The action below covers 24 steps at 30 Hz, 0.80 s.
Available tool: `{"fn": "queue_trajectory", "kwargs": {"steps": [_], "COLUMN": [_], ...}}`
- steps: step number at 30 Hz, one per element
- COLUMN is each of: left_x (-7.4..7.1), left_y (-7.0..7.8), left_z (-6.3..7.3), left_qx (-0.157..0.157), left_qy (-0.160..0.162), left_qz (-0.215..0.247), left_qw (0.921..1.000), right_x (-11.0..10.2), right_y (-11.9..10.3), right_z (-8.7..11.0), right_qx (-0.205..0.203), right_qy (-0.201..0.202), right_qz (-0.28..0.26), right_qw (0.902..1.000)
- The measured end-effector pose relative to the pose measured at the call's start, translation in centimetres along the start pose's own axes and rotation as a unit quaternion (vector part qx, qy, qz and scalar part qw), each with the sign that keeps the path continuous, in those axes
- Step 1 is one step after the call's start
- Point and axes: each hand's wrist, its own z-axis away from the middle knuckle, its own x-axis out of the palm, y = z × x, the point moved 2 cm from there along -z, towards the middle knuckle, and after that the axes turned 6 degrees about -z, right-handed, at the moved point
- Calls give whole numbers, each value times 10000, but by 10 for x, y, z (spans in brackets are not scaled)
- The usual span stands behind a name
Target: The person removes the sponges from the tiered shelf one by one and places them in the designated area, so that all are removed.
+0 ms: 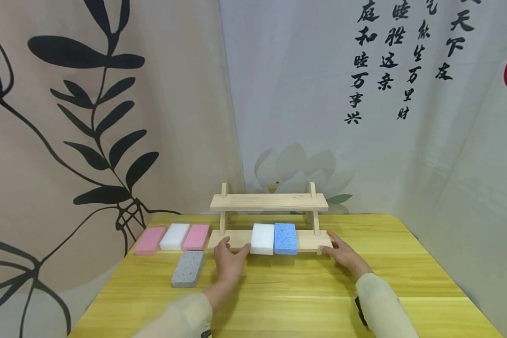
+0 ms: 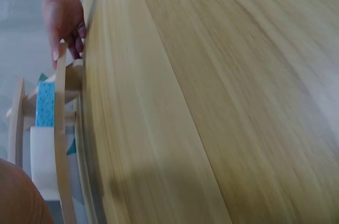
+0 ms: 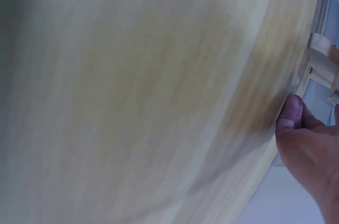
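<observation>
A two-tier wooden display rack (image 1: 269,202) stands near the back of the table. On its lower board, a white sponge (image 1: 262,239) and a blue sponge (image 1: 285,238) lie side by side, overhanging the front edge. My left hand (image 1: 229,262) is at the board's front edge, left of the white sponge. Its thumb tip is right at that sponge's side, and its fingers are over the board. With thumb in front and fingers behind, my right hand (image 1: 344,256) grips the lower board's right end. The left wrist view shows only part of my left hand (image 2: 18,197).
Left of the rack lie a pink sponge (image 1: 149,241), a white sponge (image 1: 175,236) and another pink sponge (image 1: 196,237). A grey sponge (image 1: 188,269) lies nearer me. Behind the wooden table (image 1: 304,300) hangs a printed curtain (image 1: 186,117).
</observation>
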Motion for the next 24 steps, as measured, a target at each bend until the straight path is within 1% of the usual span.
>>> {"fn": "queue_trajectory", "kwargs": {"steps": [6, 11, 15, 24], "left_x": [22, 35, 45, 63], "left_y": [5, 8, 6, 1], "left_z": [5, 8, 10, 13], "left_qx": [-39, -58, -23, 159], "left_qy": [14, 42, 110, 456], "left_qz": [-283, -522, -617, -858], "left_qw": [9996, 9986, 9980, 9951], "right_x": [-1, -4, -6, -6], "right_y": [1, 9, 15, 16], "right_z": [1, -6, -12, -15], "right_qx": [-12, 13, 110, 80], "right_qy": [-16, -38, -41, -8], "right_qz": [-3, -31, -229, -271], "right_qw": [10000, 10000, 9997, 9996]}}
